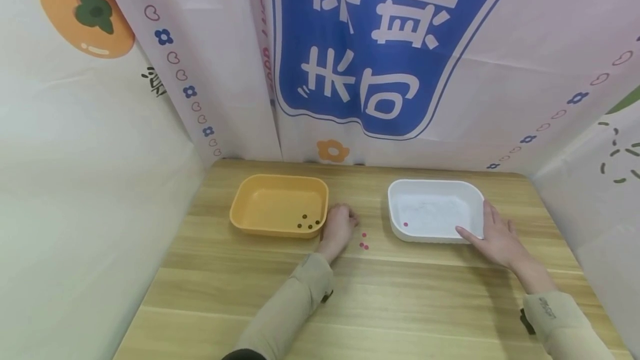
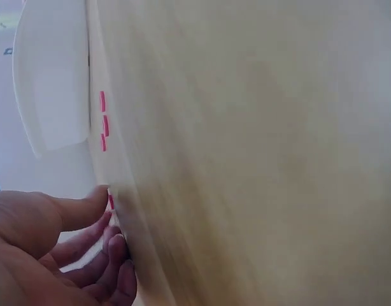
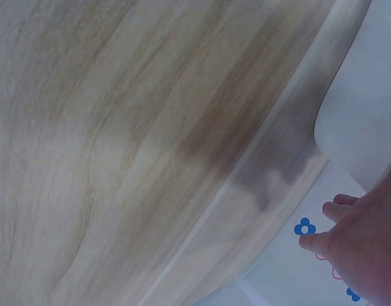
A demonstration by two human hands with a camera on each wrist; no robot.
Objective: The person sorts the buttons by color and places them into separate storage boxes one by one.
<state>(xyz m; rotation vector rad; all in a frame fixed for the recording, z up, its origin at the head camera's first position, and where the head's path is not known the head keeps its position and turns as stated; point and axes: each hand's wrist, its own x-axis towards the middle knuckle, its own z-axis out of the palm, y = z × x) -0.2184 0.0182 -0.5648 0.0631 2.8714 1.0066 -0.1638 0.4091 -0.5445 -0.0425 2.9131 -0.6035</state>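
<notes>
My left hand [image 1: 339, 229] is low on the table beside the right end of the yellow tray [image 1: 280, 177]. In the left wrist view its thumb and a fingertip pinch a small pink disc [image 2: 111, 202] at the tabletop. Three more pink discs [image 1: 364, 235] lie on the wood just right of that hand. My right hand [image 1: 497, 238] rests at the front right corner of the white tray [image 1: 435, 184], thumb across the rim and the other fingers fairly straight along its outer side. One pink disc [image 1: 406, 224] is inside the white tray.
Several small dark discs [image 1: 310, 226] sit in the right front part of the yellow tray. Both trays stand toward the back of the wooden table [image 1: 380, 304]. A printed cloth [image 1: 350, 126] hangs behind the table, with pale sheets at both sides.
</notes>
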